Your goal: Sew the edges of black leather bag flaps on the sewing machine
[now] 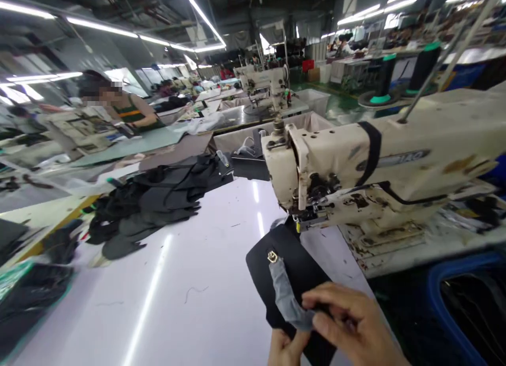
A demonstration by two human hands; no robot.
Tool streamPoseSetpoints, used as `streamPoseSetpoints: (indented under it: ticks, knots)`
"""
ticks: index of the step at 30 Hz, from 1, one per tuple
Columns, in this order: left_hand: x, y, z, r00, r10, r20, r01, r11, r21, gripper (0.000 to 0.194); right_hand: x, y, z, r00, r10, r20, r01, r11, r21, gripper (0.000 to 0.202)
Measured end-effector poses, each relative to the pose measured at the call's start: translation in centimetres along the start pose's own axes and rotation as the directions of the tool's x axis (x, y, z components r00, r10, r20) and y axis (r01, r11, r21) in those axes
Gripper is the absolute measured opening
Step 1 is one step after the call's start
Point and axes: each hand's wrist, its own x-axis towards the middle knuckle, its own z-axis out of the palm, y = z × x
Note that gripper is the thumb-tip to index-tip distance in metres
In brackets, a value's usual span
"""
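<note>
A black bag-like panel (259, 271) lies tilted at the front of the sewing machine (356, 145), its upper end close to the needle area. A gold-coloured metal fitting (272, 256) on the panel joins a handle strap (285, 295) wrapped in translucent film. My left hand (286, 347) grips the panel's lower edge, its thumb by the strap's lower end. Thumb and forefinger of my right hand (351, 324) are closed on that lower end of the strap. The other fingers of the right hand curl behind and are partly hidden.
A heap of black cut pieces (158, 197) covers the left of the white tabletop (205, 282). More black parts (249, 166) lie behind the machine head. At lower right stands a blue-rimmed bin (438, 297). Across the tables a co-worker (132, 108) sits at another machine.
</note>
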Motion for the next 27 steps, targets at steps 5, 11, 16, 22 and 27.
streamPoseSetpoints:
  ticks: [5,11,16,22,27]
  knots:
    - [4.7,3.0,-0.4,0.969,0.122,-0.213,-0.158,0.975,-0.158,0.047,2.9,3.6,-1.4,0.927,0.137,-0.349,-0.165,0.985,-0.051,0.04]
    - [9.9,7.6,-0.4,0.978,0.142,-0.152,-0.189,0.908,-0.374,0.052,6.0,4.6,-0.6,0.934,0.323,-0.151,-0.31,0.945,0.109,0.047]
    - [12.8,9.6,-0.6,0.981,0.136,-0.138,-0.176,0.927,-0.332,0.051,8.4,3.6,0.0,0.912,0.386,-0.138,-0.362,0.916,0.172,0.054]
    - [14.9,11.0,-1.1,0.987,0.082,-0.139,-0.123,0.941,-0.315,0.051,10.3,3.3,0.5,0.908,0.385,-0.163,-0.352,0.914,0.2,0.053]
    - [16.2,12.0,-1.0,0.99,0.101,-0.096,-0.125,0.947,-0.297,0.049,10.9,3.2,0.9,0.896,0.371,-0.243,-0.328,0.923,0.201,0.05]
